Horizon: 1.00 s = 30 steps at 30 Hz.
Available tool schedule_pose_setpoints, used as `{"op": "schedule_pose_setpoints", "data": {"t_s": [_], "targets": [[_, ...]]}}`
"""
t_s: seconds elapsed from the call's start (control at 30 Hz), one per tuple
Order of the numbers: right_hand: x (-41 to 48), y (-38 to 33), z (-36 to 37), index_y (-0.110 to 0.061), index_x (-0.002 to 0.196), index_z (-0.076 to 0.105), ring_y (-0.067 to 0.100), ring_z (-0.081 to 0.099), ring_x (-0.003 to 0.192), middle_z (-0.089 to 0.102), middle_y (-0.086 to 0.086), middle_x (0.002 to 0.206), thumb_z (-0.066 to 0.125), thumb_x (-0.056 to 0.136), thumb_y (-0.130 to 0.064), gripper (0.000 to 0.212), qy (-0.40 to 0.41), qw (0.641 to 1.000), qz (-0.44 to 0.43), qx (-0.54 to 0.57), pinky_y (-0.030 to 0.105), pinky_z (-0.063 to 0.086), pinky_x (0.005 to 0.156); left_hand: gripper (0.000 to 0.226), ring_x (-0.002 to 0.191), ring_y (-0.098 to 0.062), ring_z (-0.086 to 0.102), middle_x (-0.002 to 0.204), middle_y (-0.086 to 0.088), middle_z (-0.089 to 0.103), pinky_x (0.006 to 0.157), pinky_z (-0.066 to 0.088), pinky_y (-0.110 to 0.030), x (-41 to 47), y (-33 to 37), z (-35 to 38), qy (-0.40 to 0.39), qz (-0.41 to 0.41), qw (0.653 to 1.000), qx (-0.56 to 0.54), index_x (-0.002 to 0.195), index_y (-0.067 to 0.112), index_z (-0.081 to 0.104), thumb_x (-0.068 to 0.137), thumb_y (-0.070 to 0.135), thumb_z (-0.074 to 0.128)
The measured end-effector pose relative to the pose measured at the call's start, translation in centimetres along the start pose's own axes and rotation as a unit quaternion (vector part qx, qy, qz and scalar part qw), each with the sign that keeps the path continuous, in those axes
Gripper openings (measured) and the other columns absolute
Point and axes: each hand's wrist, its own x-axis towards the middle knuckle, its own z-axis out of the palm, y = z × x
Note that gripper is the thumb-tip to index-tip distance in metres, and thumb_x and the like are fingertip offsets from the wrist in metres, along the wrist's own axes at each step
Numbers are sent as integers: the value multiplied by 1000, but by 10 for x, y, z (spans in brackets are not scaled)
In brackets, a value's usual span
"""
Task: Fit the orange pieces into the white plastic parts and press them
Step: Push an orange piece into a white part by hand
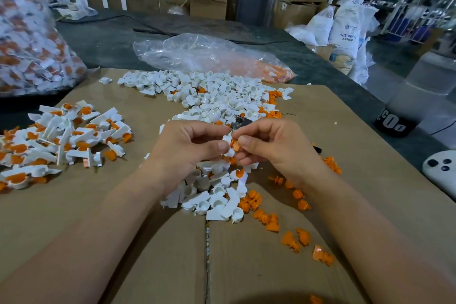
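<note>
1. You worked over a flattened cardboard sheet (74,217) that covered the table, with a seam running down the middle toward you.
2. A big clear bag (27,39) stuffed with white-and-orange parts stood at your far left, and a slack plastic bag (197,54) lay beyond the sheet's far edge.
3. A wide heap of white plastic parts (204,91) spread across the middle, straight ahead of your hands, trailing down beneath them.
4. On your left sat the pile of assembled pieces (66,136), white with orange showing in them.
5. Loose orange pieces (271,219) lay scattered at your right, near your right forearm.
6. Your left hand (187,145) was curled, thumb and fingertips pinching a white part (226,139).
7. Your right hand (269,145) pinched an orange piece (234,145) tight against that white part, just above the heap.
</note>
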Motion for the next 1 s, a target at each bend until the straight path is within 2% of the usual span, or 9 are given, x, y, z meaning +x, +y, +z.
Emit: {"op": "schedule_pose_setpoints", "data": {"t_s": [0.17, 0.37, 0.47, 0.6, 0.73, 0.8, 0.83, 0.9, 1.0], "targets": [[0, -1, -2, -10, 79, 65, 9, 65, 55, 67, 0, 58, 56, 83, 4, 17, -9, 999, 22, 27, 19, 54, 55, 26, 66, -6, 68, 72, 5, 73, 59, 51, -12, 0, -2, 0, -22, 8, 1000, -16, 84, 14, 71, 59, 12, 66], [2, 4, 1, -9, 83, 62, 11, 64, 55, 67, 1, 60, 59, 81, 0, 10, 22, 999, -24, 41, 20, 54, 55, 25, 69, -13, 70, 76, -3, 74, 61, 54, -18, 1, -4, -1, -21, -3, 998, -56, 85, 11, 71, 60, 11, 65], [2, 6, 2, -9, 85, 64, 11, 66, 62, 69, 1, 66, 56, 83, -1, 11, 11, 998, -46, 49, 19, 54, 58, 27, 73, -22, 71, 82, -14, 73, 62, 56, -23, 4, -3, -2, -21, -29, 993, -113, 89, 6, 71, 63, 10, 64], [2, 6, 2, -11, 86, 66, 11, 68, 71, 71, -3, 75, 62, 77, 1, 16, 6, 998, -60, 35, 19, 54, 63, 26, 74, -23, 71, 84, -17, 72, 60, 56, -23, 5, -3, -3, -20, -38, 990, -138, 90, 5, 71, 66, 13, 63], [3, 8, 3, -25, 78, 66, 10, 65, 74, 67, -6, 79, 67, 79, -6, 19, 70, 983, -97, -140, 26, 54, 68, 30, 73, -25, 69, 91, -24, 70, 61, 56, -22, 4, -6, 0, -34, -52, 994, -88, 95, 1, 69, 74, 19, 58], [2, 10, 4, -27, 76, 64, 2, 60, 71, 62, -16, 75, 66, 82, -9, 19, 83, 967, -110, -216, 19, 50, 64, 29, 66, -22, 67, 86, -28, 66, 58, 55, -21, 4, -8, 2, -37, -54, 995, -72, 94, -4, 67, 77, 18, 57], [2, 10, 4, -23, 78, 65, -1, 58, 69, 60, -17, 73, 66, 83, -11, 13, 86, 958, -120, -245, 14, 46, 60, 30, 62, -20, 66, 83, -27, 65, 57, 55, -20, 4, -8, 3, -38, -52, 996, -67, 92, -6, 67, 77, 18, 57], [1, 11, 4, -12, 83, 67, 4, 56, 69, 61, -10, 69, 65, 85, -13, 3, 87, 938, -138, -306, 18, 43, 57, 30, 59, -17, 64, 77, -23, 65, 55, 54, -20, 4, -9, 4, -38, -46, 996, -62, 87, -5, 67, 74, 19, 57], [1, 12, 4, -8, 84, 66, 12, 53, 69, 65, 4, 70, 64, 86, -14, 7, 76, 922, -159, -345, 25, 42, 57, 28, 56, -15, 64, 68, -15, 67, 54, 54, -20, 4, -11, 4, -39, -36, 997, -51, 82, -2, 69, 71, 22, 58]]}}
